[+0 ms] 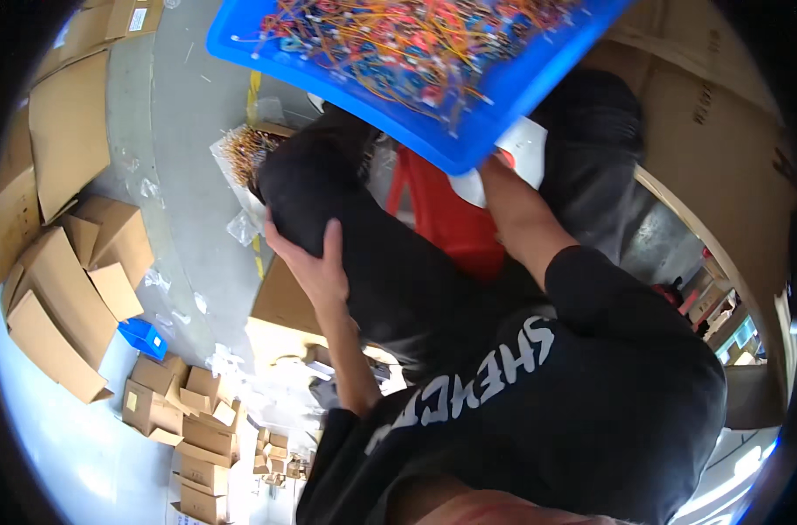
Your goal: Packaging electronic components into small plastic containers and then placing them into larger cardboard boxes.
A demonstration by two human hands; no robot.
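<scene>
Fingers spread, my left hand (pixel 314 264) rests on my black-trousered left leg (pixel 320 188), holding nothing. My right arm (pixel 530 219) reaches forward to the near corner of a blue plastic tray (pixel 455 157). Most of my right hand (pixel 496 168) is hidden by that corner, so whether it grips the tray cannot be seen. A tangled heap of short thin wires (pixel 398 44), orange, red, blue and yellow with small pale ends, fills the tray. Between my legs a red plastic piece (pixel 455 223) shows, its kind unclear.
Beyond my left knee sits a box (pixel 250 157) of bundled wires. Open cardboard boxes (pixel 75 297) and a small blue bin (pixel 143 338) stand at the left. Plastic scraps lie on the grey floor (pixel 188 175). Large cardboard (pixel 713 131) rises at the right.
</scene>
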